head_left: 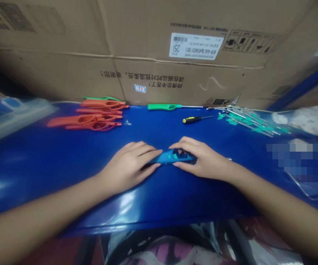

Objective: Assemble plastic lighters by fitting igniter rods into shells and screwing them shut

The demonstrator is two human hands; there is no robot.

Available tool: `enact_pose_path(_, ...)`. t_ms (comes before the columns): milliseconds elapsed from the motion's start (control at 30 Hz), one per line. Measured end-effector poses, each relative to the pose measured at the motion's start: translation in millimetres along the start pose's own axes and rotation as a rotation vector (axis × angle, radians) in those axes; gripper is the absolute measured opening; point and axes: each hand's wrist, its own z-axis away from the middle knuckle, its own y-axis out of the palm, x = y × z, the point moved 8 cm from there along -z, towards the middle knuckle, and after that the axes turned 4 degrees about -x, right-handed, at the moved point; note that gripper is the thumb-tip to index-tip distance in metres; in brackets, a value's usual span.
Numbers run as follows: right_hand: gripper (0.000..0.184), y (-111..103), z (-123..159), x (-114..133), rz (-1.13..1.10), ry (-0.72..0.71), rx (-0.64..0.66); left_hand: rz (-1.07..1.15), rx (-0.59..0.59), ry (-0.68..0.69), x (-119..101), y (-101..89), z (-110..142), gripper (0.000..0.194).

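A blue long-necked lighter (pixel 166 157) lies lengthwise between my two hands, low over the blue table. My left hand (pixel 132 163) is closed around its left end, thumb and fingers pressing from both sides. Around the trigger-loop end, my right hand (pixel 200 156) grips with fingertips above and thumb below. Teal-green parts show inside the opening near my right fingertips. A short metal tip peeks out past my right wrist. Much of the lighter's two ends is hidden by my hands.
Orange lighter bodies (pixel 92 121) are piled at the back left. Behind my hands lie a green lighter (pixel 163 106) and a yellow-black screwdriver (pixel 193 119). Metal rods with teal parts (pixel 254 119) are heaped at the back right. A cardboard box (pixel 147 40) walls off the far side.
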Motion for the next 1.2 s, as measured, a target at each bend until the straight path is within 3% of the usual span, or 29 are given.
enact_pose_path(133, 0.035, 5.2, 1.9, 5.0, 0.146, -0.083, 0.09, 0.022, 0.058, -0.013, 1.5, 5.9, 0.2, 0.035)
enact_pose_path(467, 0.034, 6.3, 2.3, 1.1, 0.101, -0.033, 0.097, 0.094, 0.074, -0.048, 4.2, 9.6, -0.6, 0.037)
enact_pose_path(700, 0.039, 5.5, 2.5, 3.0, 0.236, -0.08, 0.082, 0.004, 0.117, -0.03, 0.4, 8.7, 0.2, 0.04)
enact_pose_path(933, 0.023, -1.1, 3.0, 7.9, 0.319, -0.187, 0.053, 0.069, 0.038, -0.002, 1.3, 6.9, -1.5, 0.038)
enact_pose_path(1200, 0.015, -4.3, 4.0, 11.9, 0.29, -0.151, -0.007, 0.288, -0.071, -0.054, -2.5, -7.9, -3.8, 0.022)
